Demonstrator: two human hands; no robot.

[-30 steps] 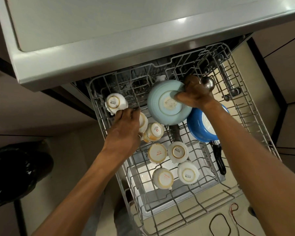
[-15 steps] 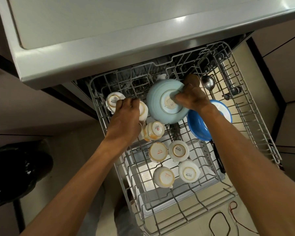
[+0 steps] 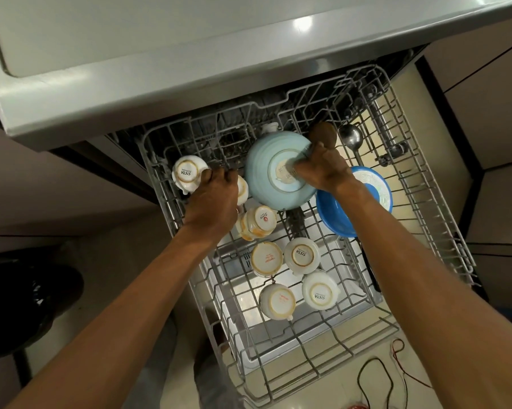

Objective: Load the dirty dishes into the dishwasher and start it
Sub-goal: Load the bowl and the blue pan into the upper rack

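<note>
The dishwasher's wire rack (image 3: 443,240) is pulled out below the counter. My right hand (image 3: 319,169) grips the base of an upturned pale blue bowl (image 3: 263,172) at the rack's back. My left hand (image 3: 212,202) curls over a white cup (image 3: 243,190), mostly hidden beneath it, beside another upturned white cup (image 3: 188,172) at the back left. Several more upturned white cups (image 3: 302,255) stand in the rack's middle. A blue bowl (image 3: 337,214) leans just right of the pale one, under my right wrist.
A steel ladle (image 3: 350,137) and a brown wooden utensil (image 3: 322,132) lie at the rack's back right. The counter edge (image 3: 160,93) overhangs the rack. A black bin bag (image 3: 21,302) sits at the left. Loose wires (image 3: 378,376) lie on the floor at the front right.
My left hand has slid toward the back of the rack, close to the back-left cup. The right hand and pale blue bowl have shifted slightly back.
</note>
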